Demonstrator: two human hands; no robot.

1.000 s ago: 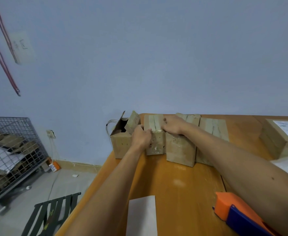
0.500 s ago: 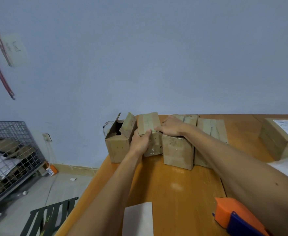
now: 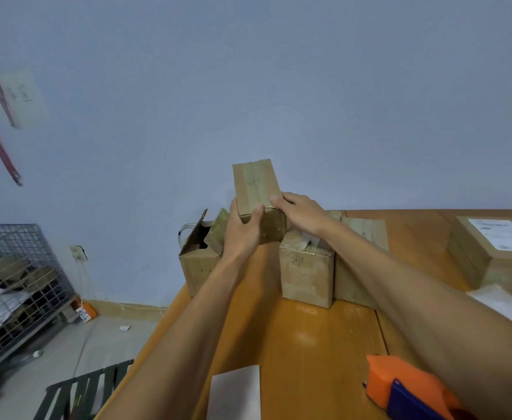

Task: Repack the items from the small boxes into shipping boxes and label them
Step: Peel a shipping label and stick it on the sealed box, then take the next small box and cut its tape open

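A small taped cardboard box [image 3: 256, 184] is lifted above the back of the orange table [image 3: 294, 334], tilted with its taped top toward me. My left hand [image 3: 242, 230] grips its left side with the thumb across the front. My right hand [image 3: 301, 212] holds its right edge, fingers curled on the corner. Two more sealed small boxes [image 3: 306, 268] stand in a row just right of it. An opened small box [image 3: 200, 253] with raised flaps sits at the table's left back corner.
A larger labelled shipping box [image 3: 491, 247] stands at the right. An orange and blue tape dispenser [image 3: 406, 392] lies at the near right, a white sheet [image 3: 236, 392] at the near edge. A wire cage of cardboard [image 3: 15, 286] and a dark stool [image 3: 85, 392] are on the floor left.
Both hands have pulled the small taped box out of the row and raised it, tipping its top toward me. The other boxes stayed in place.
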